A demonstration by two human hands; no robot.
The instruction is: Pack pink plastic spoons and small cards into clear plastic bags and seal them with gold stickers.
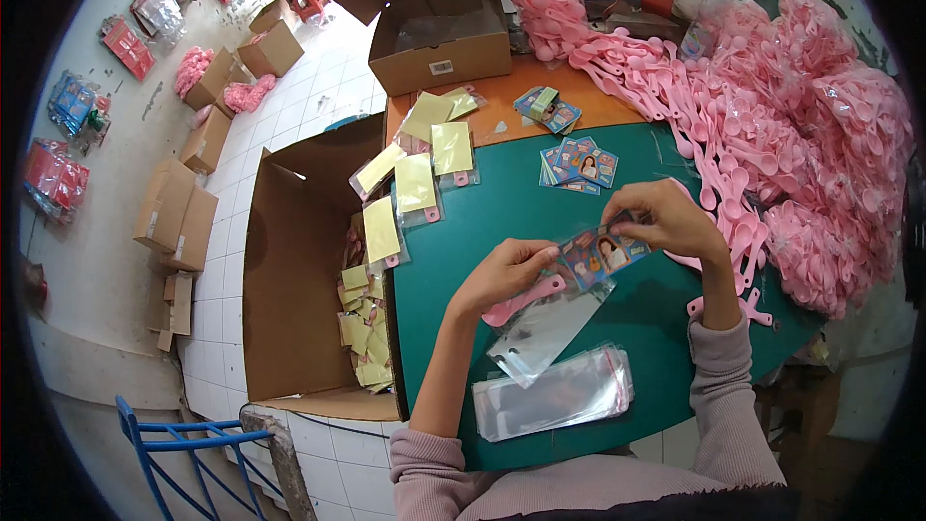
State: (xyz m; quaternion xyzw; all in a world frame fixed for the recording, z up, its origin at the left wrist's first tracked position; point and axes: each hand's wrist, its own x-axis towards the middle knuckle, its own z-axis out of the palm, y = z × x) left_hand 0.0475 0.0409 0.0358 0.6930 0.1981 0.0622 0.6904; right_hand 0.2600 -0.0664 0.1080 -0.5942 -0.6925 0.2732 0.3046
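My right hand [648, 219] pinched a blue card [606, 256]; my left hand [508, 273] closed on its other end. Pink spoon [524, 302] and clear bag [555, 336] showed just below left hand, grip on them unclear.

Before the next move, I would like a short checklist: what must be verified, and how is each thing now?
1. Left hand steady on the card: ok, fingers at its left end.
2. Right hand free: not ok, it pinches the card's right end.
3. Pink spoon inside the clear bag: cannot tell.
4. Spare bags close by: ok, stacked on the green table.
5. Loose cards reachable: probably ok, just beyond the hands.
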